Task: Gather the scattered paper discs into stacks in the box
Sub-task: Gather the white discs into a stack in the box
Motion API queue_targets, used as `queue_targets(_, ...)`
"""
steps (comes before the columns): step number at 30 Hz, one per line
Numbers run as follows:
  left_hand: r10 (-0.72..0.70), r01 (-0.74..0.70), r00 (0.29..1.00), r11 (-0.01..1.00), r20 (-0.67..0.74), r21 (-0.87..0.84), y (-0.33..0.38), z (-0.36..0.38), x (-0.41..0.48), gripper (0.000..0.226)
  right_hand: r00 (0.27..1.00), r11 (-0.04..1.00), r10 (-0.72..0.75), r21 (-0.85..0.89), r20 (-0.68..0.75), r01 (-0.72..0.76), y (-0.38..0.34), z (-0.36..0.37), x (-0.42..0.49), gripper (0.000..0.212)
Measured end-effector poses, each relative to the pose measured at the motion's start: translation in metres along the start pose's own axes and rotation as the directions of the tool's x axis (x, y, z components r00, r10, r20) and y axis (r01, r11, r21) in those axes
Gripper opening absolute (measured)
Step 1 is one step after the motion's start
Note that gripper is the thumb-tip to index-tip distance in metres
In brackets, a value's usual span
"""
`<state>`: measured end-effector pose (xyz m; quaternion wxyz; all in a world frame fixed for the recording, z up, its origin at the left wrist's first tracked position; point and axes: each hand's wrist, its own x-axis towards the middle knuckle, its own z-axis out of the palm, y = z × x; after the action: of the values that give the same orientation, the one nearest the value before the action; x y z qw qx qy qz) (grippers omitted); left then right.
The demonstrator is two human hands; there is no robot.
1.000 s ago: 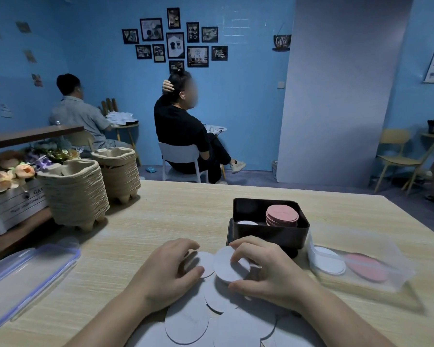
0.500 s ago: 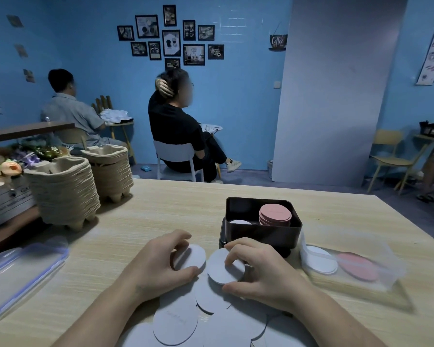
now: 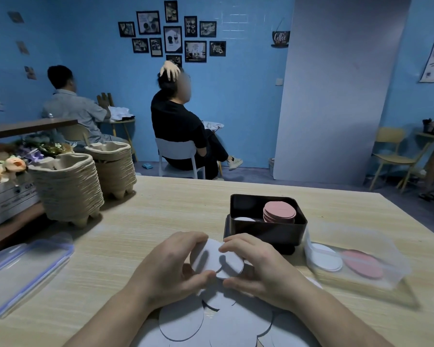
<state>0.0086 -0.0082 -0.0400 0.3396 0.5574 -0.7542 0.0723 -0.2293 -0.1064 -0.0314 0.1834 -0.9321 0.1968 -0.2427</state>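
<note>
Pale wood-grain bench (image 3: 161, 221). On it: black box (image 3: 268, 229), clear tub (image 3: 386, 266) just right of it, blue-rimmed lid (image 3: 23, 269) far left, two pulp-tray stacks (image 3: 68, 191), paper discs (image 3: 181, 321) at near edge.

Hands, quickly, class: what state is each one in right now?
Left hand: closed, gripping the white paper discs.
Right hand: closed, pinching the white paper discs too.

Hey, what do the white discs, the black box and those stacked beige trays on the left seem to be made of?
The white discs: thin paper or card, matte, flat with clean cut edges. The black box: likely metal or hard plastic, smooth walls, faint sheen. The beige trays: moulded paper pulp by the look, rough, matte, nested layers.
</note>
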Motion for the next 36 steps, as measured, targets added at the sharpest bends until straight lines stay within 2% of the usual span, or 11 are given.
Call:
queue_targets(4, 0.043, -0.043, 0.999, 0.999, -0.024, 0.011, 0.001, 0.001, 0.0, 0.053, 1.0, 1.0, -0.016, -0.025, 0.01, 0.016, 0.001, 0.002, 0.001, 0.029)
queue_targets(7, 0.072, -0.072, 0.997, 0.997, -0.03, 0.008, 0.003, 0.002, 0.001, 0.052, 1.0, 1.0, -0.02, -0.008, -0.003, 0.02, -0.001, 0.001, 0.001, 0.026)
queue_targets(12, 0.014, -0.016, 0.999, 0.997, -0.028, -0.075, -0.004, -0.003, -0.002, 0.062, 0.999, 1.0, -0.008, 0.019, -0.036, 0.009, -0.001, 0.0, -0.001, 0.024)
queue_targets(17, 0.042, -0.05, 0.998, 0.986, -0.057, -0.162, -0.004, -0.003, -0.001, 0.045, 0.998, 0.998, -0.003, 0.056, -0.067, 0.007, 0.0, -0.002, -0.002, 0.023)
queue_targets(23, 0.08, -0.095, 0.992, 0.984, -0.098, -0.15, -0.002, 0.002, 0.0, 0.038, 0.998, 0.997, 0.004, 0.076, -0.068, 0.001, 0.0, -0.001, -0.001, 0.025)
queue_targets(36, 0.099, -0.102, 0.995, 0.985, -0.031, -0.136, 0.0, 0.006, 0.001, 0.043, 0.995, 0.999, -0.036, 0.032, -0.093, 0.039, 0.001, 0.001, 0.002, 0.034)
